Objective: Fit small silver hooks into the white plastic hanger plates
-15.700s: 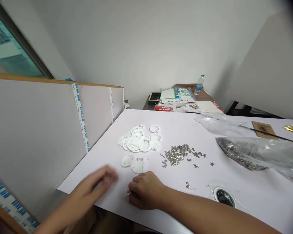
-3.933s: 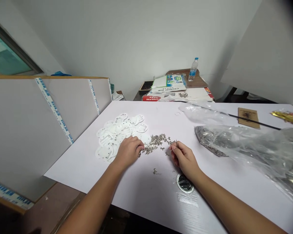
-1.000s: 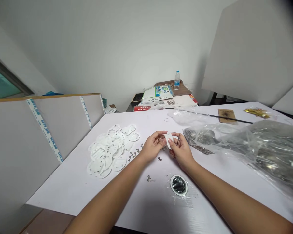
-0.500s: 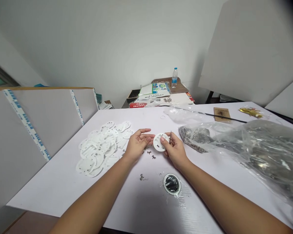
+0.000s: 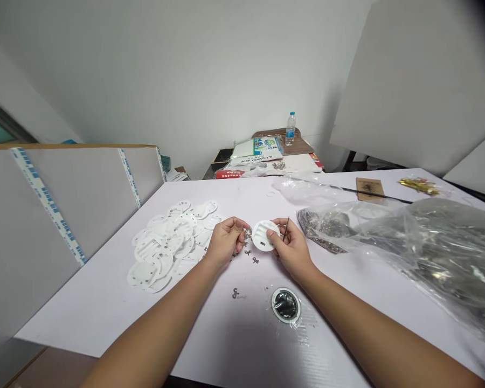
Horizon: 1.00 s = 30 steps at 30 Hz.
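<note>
My right hand [image 5: 293, 249] grips a white round plastic disc [image 5: 262, 236] by its edge, thumb on the face, which has slots and a small dark piece set in it. A thin dark rod [image 5: 286, 229] sticks up between the fingers of that same hand. Just left of the disc, my left hand [image 5: 226, 240] is closed in a pinch, with a small metal clip [image 5: 248, 232] at the fingertips. Several loose metal clips [image 5: 255, 260] lie on the table below, partly hidden by the left hand.
A heap of white discs [image 5: 165, 242] lies to the left. Clear plastic bags of metal parts [image 5: 428, 253] cover the right side. A round black-centred piece with a white rim [image 5: 285, 305] is taped nearer me. A low partition [image 5: 84, 199] borders the left edge.
My left fingers, stretched out beside the disc before, have curled into a pinch and drawn slightly left. The disc has turned a little in my right hand, and the rod leans more.
</note>
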Motion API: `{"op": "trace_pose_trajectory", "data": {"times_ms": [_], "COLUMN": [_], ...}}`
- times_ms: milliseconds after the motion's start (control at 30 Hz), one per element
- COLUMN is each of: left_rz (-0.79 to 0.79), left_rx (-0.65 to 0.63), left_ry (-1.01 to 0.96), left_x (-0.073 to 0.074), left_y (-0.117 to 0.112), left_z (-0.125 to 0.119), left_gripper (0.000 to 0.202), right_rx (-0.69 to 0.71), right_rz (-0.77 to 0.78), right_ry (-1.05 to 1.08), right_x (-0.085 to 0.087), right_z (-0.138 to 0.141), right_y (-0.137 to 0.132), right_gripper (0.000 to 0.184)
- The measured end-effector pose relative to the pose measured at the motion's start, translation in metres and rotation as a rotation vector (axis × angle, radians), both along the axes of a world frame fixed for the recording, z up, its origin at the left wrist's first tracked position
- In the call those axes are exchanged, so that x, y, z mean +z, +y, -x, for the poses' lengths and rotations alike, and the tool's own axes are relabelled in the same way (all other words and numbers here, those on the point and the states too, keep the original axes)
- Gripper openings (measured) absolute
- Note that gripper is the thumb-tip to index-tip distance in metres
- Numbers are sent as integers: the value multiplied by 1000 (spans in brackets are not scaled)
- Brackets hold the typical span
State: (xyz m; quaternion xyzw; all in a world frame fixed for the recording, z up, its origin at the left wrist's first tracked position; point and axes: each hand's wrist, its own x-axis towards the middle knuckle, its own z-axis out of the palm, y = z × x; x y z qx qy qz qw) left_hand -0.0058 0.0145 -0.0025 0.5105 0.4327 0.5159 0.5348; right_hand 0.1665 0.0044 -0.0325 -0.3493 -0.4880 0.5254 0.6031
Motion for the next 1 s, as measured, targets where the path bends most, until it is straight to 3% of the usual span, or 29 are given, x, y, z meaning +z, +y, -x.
{"op": "trace_pose_trajectory", "data": {"times_ms": [267, 800, 1000], "left_rz": [-34, -89, -224], "left_rx": [-72, -29, 38], "left_ry": [-54, 30, 121], "left_x": [1, -1, -1], "left_y": [3, 4, 5], "left_z": [0, -2, 3], "left_gripper": [29, 24, 17], "right_rx": [-54, -51, -39], "right_rz": [-9, 9, -4], "right_ry": [-37, -56, -76], "right_x": [0, -2, 1], "right_z": [1, -1, -1], "right_y": [0, 1, 0], "right_gripper": [27, 25, 24]}}
